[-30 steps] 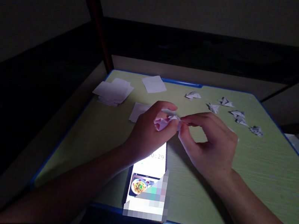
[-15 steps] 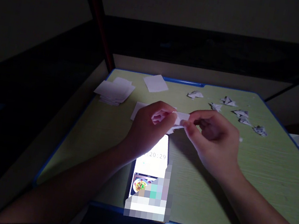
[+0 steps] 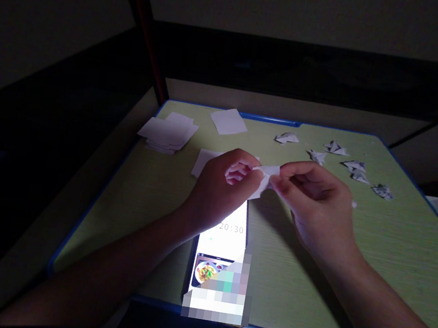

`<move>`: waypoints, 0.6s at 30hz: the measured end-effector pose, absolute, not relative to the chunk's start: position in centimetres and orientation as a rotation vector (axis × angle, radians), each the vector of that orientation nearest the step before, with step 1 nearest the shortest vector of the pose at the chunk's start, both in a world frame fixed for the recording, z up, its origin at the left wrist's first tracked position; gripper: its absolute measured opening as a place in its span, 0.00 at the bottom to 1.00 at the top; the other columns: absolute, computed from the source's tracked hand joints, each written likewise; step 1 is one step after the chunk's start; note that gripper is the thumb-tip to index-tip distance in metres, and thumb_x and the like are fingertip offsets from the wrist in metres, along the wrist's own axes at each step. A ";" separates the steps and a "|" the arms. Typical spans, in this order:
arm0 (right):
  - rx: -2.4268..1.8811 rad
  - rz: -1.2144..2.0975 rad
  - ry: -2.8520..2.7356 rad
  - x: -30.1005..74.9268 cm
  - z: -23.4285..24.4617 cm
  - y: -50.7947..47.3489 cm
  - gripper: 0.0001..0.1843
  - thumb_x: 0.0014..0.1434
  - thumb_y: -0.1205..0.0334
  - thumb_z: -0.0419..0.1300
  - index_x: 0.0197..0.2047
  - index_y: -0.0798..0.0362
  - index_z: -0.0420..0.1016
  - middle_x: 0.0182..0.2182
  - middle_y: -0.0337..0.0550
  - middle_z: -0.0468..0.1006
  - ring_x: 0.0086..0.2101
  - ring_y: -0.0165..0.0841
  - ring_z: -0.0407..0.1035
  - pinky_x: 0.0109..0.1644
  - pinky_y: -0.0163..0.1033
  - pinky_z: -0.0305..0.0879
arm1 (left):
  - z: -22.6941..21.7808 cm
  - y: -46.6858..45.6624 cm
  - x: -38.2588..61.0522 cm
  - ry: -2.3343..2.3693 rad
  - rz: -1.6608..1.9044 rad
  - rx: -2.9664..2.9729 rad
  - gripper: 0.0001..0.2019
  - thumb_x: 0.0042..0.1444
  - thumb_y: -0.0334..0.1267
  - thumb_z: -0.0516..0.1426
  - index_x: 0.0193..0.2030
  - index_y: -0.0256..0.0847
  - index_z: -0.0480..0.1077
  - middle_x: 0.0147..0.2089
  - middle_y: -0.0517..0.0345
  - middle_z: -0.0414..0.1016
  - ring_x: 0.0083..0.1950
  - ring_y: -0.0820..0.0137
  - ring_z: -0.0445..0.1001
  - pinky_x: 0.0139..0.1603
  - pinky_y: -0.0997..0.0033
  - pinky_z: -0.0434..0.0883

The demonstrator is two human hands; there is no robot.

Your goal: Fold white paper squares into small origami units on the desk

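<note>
A small folded piece of white paper [image 3: 269, 171] is pinched between my two hands, above the middle of the table. My left hand [image 3: 226, 184] grips its left side between thumb and forefinger, the other fingers curled. On the right edge, my right hand [image 3: 316, 204] holds it with thumb and fingertips. Part of the paper hangs below the left thumb. Behind my left hand a white paper sheet [image 3: 203, 162] lies partly hidden. Below the hands a lit phone [image 3: 221, 242] lies on the table, showing a running timer.
The light green table [image 3: 129, 233] has a blue edge. A stack of white paper squares [image 3: 168, 132] lies at the left, with a single square [image 3: 228, 122] at the back. Several folded paper pieces, including one crumpled-looking piece [image 3: 383, 191], are scattered at the back right.
The paper between my hands has tilted, and a flap now shows lower below my left thumb. Both hands have shifted slightly right. The phone's timer has advanced a second.
</note>
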State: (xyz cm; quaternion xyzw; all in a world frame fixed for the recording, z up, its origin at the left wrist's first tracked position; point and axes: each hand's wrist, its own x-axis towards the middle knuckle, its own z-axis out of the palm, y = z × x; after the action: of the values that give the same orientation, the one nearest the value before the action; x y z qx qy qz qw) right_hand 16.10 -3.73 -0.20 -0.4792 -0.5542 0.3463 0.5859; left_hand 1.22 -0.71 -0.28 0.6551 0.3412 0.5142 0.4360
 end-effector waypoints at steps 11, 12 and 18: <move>-1.055 0.914 -1.290 16.1 -0.1 -3.7 0.05 0.51 0.66 0.63 0.33 0.49 0.72 0.26 0.37 0.72 0.26 0.30 0.67 0.30 0.38 0.66 | 0.0 -0.7 1.1 0.834 1.278 1.619 0.03 0.52 0.29 0.57 0.30 0.40 0.69 0.28 0.61 0.74 0.30 0.75 0.72 0.31 0.75 0.72; -1.050 0.931 -1.274 16.1 -0.2 -3.6 0.05 0.51 0.67 0.62 0.33 0.49 0.72 0.26 0.36 0.72 0.26 0.29 0.66 0.30 0.38 0.65 | 0.0 -0.7 1.1 0.816 1.270 1.593 0.03 0.52 0.29 0.57 0.30 0.40 0.69 0.28 0.61 0.74 0.30 0.75 0.73 0.31 0.75 0.73; -1.049 0.987 -1.151 16.0 0.0 -3.6 0.04 0.49 0.68 0.62 0.29 0.49 0.72 0.25 0.36 0.71 0.25 0.29 0.66 0.29 0.38 0.64 | 0.0 -0.8 1.0 0.813 1.220 1.571 0.03 0.51 0.31 0.57 0.33 0.41 0.69 0.30 0.59 0.76 0.32 0.73 0.74 0.29 0.75 0.73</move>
State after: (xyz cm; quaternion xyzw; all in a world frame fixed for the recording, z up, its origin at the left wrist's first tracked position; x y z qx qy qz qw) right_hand 16.05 -3.65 -0.03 -0.4532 -0.4973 0.4264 0.6045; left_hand 1.01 -0.77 -0.03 0.6428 0.3328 0.4991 0.4764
